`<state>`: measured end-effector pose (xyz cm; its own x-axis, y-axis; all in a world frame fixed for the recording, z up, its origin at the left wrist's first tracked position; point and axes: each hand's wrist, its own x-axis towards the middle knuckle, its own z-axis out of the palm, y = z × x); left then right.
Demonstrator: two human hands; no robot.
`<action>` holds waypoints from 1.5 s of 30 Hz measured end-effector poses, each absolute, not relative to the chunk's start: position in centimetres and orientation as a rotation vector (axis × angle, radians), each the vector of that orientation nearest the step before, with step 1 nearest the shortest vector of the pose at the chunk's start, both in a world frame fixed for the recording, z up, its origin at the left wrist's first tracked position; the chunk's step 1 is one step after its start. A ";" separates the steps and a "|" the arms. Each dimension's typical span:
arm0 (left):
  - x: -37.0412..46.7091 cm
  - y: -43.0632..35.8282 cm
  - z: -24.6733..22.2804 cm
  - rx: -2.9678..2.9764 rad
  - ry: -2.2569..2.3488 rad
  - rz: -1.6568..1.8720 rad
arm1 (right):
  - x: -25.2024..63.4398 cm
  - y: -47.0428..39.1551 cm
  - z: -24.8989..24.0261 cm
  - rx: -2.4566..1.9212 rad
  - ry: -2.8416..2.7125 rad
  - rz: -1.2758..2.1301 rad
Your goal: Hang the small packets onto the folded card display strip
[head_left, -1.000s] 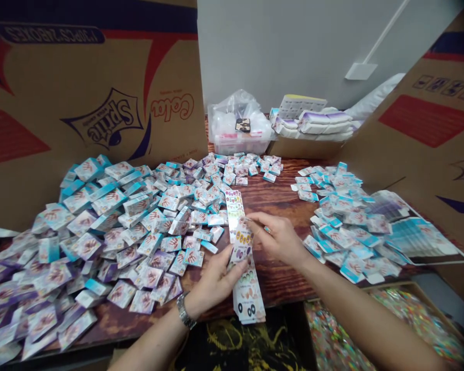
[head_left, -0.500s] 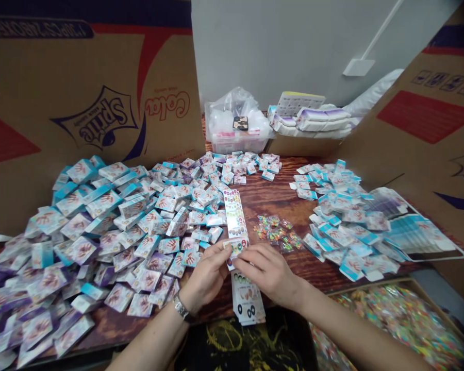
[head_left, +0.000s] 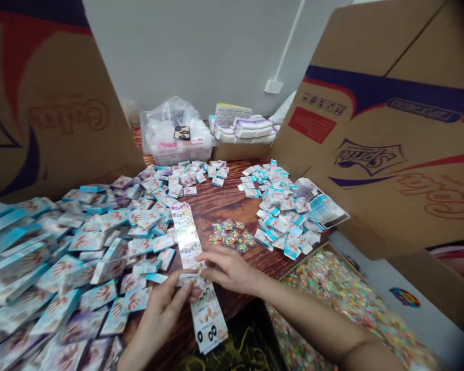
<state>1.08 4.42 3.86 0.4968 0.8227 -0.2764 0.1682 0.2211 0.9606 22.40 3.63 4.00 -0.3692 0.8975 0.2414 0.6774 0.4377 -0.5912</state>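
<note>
A long stack of printed sticker strips lies on the wooden table, reaching from the table's front edge up between my hands. My left hand pinches a small folded printed sheet above the stack. Against that sheet and the strips rests my right hand, its fingers bent; whether it grips anything is hard to see. Small clear packets of colourful pieces sit just beyond my right hand. Many small blue-and-white boxes are heaped to the left of the strips.
More small boxes pile up at the right, beside flat unfolded cartons. A carton of colourful packets stands below the right table edge. Big cardboard panels flank both sides. A plastic tub is at the back.
The view has swung to the right, showing more of the right cardboard and the carton of packets. The printed sheet in my left hand is now folded smaller.
</note>
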 end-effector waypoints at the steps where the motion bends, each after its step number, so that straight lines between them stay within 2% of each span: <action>1: 1.1 4.4 3.7 1.249 1.019 0.578 | 24.1 3.6 3.5 -1.427 -2.159 0.454; 4: 1.4 4.4 3.8 1.173 1.056 0.621 | 29.6 4.5 1.6 -1.885 -2.059 0.125; 7: 2.4 4.3 4.1 1.138 1.006 0.651 | 32.8 7.0 -0.3 -1.944 -2.084 0.119; 13: 3.4 3.5 3.6 1.175 0.933 0.616 | 30.2 10.6 -3.2 -1.894 -2.419 0.328; 17: 2.5 3.2 3.6 1.109 0.978 0.621 | 28.0 8.4 -4.4 -1.698 -2.627 0.432; 21: 2.5 3.2 3.5 1.030 1.009 0.602 | 27.7 5.7 -3.3 -1.394 -2.762 0.449; 24: 2.7 3.2 3.6 1.017 1.015 0.586 | 30.6 4.7 -1.5 -1.629 -2.537 0.180; 28: 2.4 3.2 4.1 0.995 1.083 0.650 | 36.9 3.2 -0.7 -2.391 -1.635 -0.289; 30: 2.4 3.2 4.3 0.989 1.077 0.658 | 39.0 2.8 -1.5 -2.567 -1.361 -0.239; 32: 2.7 3.4 4.5 1.008 1.029 0.622 | 39.6 3.2 -2.5 -2.610 -1.311 -0.125; 36: 3.7 3.6 5.1 1.066 0.974 0.581 | 37.6 6.6 -3.8 -2.527 -1.442 -0.038; 45: 3.8 3.2 4.8 1.164 0.969 0.601 | 30.3 13.4 -3.0 -2.200 -1.887 0.135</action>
<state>3.81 3.22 4.84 0.4812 0.8182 -0.3147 0.0815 0.3156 0.9454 30.27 13.36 -2.95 0.1622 0.9831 0.0852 0.9610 -0.1378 -0.2397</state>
